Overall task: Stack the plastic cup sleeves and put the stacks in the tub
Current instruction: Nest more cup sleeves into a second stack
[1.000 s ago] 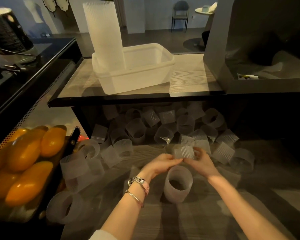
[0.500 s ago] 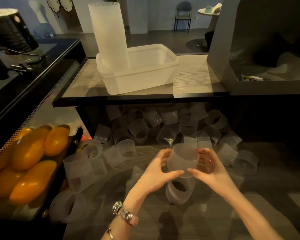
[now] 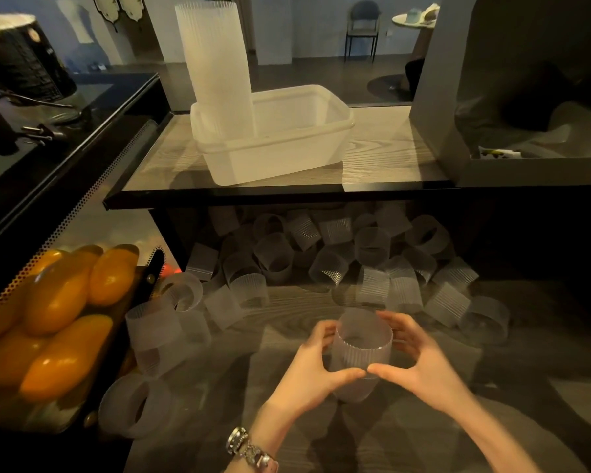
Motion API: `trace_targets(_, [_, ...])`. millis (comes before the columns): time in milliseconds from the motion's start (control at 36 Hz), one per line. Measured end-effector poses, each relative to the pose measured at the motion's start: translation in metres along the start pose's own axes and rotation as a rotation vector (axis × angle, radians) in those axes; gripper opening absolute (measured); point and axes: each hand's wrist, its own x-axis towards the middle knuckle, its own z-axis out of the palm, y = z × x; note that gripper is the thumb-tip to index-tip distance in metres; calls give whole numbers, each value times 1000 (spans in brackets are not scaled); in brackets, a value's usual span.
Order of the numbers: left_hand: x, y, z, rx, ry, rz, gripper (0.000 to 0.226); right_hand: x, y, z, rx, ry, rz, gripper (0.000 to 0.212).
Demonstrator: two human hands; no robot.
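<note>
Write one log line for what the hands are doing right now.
both hands: left hand, right hand | hold: sleeve over stack | tub: holds tall stack

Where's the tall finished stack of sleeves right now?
In the head view the tall stack of sleeves stands upright in the left end of the white tub, on the upper shelf, up and left of both hands.

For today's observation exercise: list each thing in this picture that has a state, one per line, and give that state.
Tub: upright on the upper shelf, open, one tall stack inside.
Tall stack of sleeves: upright in the tub's left end, rising above its rim.
Held sleeve: upright, open end up, gripped from both sides.
Left hand: curled round the held sleeve.
Right hand: curled round it too.
Loose sleeves: scattered unstacked, many on their sides.
</note>
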Motion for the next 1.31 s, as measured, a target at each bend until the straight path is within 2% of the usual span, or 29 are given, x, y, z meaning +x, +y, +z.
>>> trace_targets(194, [-2,-13,9,115,14,-18,63,-5,17,10,-75,-14,7,76])
trace_targets(306, [0,-19,14,64,28,-64,65,-6,26,14,-10,1,54,74])
trace_targets(667, [1,-17,9,101,-37,-109,67,-2,24,10,-47,-52,64,76])
trace_targets(806, [2,-10,3,32,-76,-122,77,0,19,7,22,-48,69,60])
trace_targets(1000, [25,2,-5,-74,-28,-198,17,11,19,3,107,44,115,25])
trace_targets(1111, [51,15,-9,-70,-62,-193,37,28,26,-2,67,120,188,25])
trace_targets(1222, [74,19,-8,-27,-113,-217,40,47,34,-9,12,192,247,38])
trace_targets(1306, [90,20,-4,1,-159,-269,42,60,36,-14,-7,184,265,42])
